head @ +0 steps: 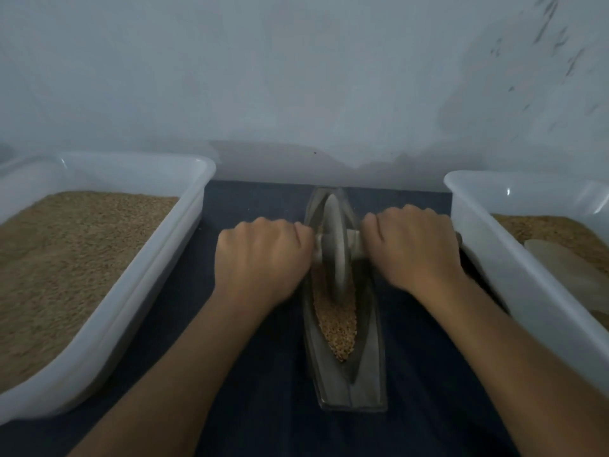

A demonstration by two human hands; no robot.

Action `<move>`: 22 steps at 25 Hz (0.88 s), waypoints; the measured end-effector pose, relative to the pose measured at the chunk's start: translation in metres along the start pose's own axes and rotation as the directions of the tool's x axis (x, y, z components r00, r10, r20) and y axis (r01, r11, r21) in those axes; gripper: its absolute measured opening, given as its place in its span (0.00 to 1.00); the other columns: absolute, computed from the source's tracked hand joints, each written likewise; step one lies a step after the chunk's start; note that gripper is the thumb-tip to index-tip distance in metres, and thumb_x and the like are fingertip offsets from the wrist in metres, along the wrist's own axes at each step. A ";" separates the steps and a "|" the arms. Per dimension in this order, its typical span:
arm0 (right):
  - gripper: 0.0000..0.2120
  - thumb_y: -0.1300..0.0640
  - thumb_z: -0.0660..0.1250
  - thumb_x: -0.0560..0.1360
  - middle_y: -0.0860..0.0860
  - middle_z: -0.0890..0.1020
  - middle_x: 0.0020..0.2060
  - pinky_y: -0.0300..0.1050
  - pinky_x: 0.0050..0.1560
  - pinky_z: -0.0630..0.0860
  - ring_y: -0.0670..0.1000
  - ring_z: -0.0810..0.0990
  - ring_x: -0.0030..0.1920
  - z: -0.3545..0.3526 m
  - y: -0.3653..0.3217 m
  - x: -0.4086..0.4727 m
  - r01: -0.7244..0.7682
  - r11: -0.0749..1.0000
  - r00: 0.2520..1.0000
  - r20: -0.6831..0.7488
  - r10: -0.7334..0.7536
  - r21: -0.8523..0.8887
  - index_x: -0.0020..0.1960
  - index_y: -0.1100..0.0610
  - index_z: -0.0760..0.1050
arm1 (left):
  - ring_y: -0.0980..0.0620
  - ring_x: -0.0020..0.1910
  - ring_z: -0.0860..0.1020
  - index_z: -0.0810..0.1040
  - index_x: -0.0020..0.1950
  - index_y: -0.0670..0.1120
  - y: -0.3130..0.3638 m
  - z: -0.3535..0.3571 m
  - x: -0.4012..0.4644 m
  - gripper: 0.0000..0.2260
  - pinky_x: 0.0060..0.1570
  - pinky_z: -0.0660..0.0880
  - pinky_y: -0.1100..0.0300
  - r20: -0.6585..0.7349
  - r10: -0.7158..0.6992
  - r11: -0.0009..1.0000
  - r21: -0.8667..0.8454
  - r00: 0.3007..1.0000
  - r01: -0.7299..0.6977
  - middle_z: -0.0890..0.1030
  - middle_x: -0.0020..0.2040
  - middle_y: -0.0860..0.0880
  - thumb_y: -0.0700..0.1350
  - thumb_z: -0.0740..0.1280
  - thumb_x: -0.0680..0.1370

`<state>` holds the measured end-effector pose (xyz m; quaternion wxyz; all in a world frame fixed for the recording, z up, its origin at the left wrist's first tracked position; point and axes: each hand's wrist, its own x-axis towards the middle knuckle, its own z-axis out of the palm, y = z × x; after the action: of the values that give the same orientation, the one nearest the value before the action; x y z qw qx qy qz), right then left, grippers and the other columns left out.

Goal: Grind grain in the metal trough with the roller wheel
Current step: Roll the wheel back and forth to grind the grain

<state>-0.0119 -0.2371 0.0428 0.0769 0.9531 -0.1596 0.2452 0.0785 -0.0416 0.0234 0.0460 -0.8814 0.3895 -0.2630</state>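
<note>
Head | both hands (263, 255) (412, 249) grip roller wheel (334, 245) axle | grain tubs (184, 225) (478, 245) flank trough (349, 387), right possibly touching

Both fists are gripping the axle: left hand (260, 258) and right hand (412, 249) are flanking the roller wheel (334, 245), which is standing upright in the metal trough (349, 387), grain (336, 324) lying nearer than the grip.

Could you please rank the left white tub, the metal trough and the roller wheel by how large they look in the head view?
1. Left white tub, though cut off at the frame edge.
2. Metal trough.
3. Roller wheel, partly hidden by both hands.
</note>
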 end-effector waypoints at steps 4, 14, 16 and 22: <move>0.27 0.47 0.41 0.81 0.47 0.71 0.25 0.41 0.29 0.60 0.46 0.66 0.25 0.000 0.001 -0.035 -0.013 0.996 1.000 -0.020 0.015 0.092 0.29 0.50 0.67 | 0.53 0.26 0.57 0.61 0.37 0.48 0.009 -0.009 -0.022 0.16 0.32 0.57 0.59 -0.141 0.061 0.998 0.043 0.988 -0.056 0.56 0.29 0.52 0.40 0.46 0.83; 0.09 0.59 0.58 0.83 0.58 0.81 0.37 0.40 0.23 0.68 0.50 0.73 0.28 0.020 0.018 0.091 -0.237 0.951 0.753 0.656 0.049 0.200 0.51 0.61 0.76 | 0.46 0.28 0.72 0.76 0.37 0.44 -0.036 0.030 0.124 0.20 0.34 0.70 0.56 0.684 0.055 0.746 -0.512 0.728 0.425 0.78 0.31 0.42 0.53 0.54 0.81; 0.11 0.56 0.56 0.83 0.57 0.80 0.37 0.42 0.28 0.66 0.50 0.72 0.29 0.015 0.015 0.093 -0.269 0.937 0.742 0.668 0.055 0.222 0.47 0.59 0.75 | 0.47 0.26 0.72 0.74 0.37 0.47 -0.039 0.032 0.116 0.17 0.32 0.69 0.55 0.640 0.040 0.740 -0.535 0.768 0.407 0.79 0.32 0.42 0.51 0.56 0.81; 0.26 0.43 0.41 0.79 0.50 0.70 0.29 0.46 0.31 0.55 0.51 0.64 0.29 -0.001 -0.004 0.015 -0.070 0.998 0.994 0.084 0.070 0.002 0.32 0.52 0.68 | 0.44 0.34 0.73 0.67 0.45 0.50 -0.009 0.009 0.021 0.05 0.32 0.62 0.55 0.047 0.016 0.998 -0.055 0.999 -0.013 0.60 0.35 0.51 0.46 0.61 0.80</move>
<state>0.0013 -0.2370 0.0504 0.0593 0.9566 -0.1953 0.2079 0.1007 -0.0515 0.0273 0.0328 -0.8854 0.4019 -0.2310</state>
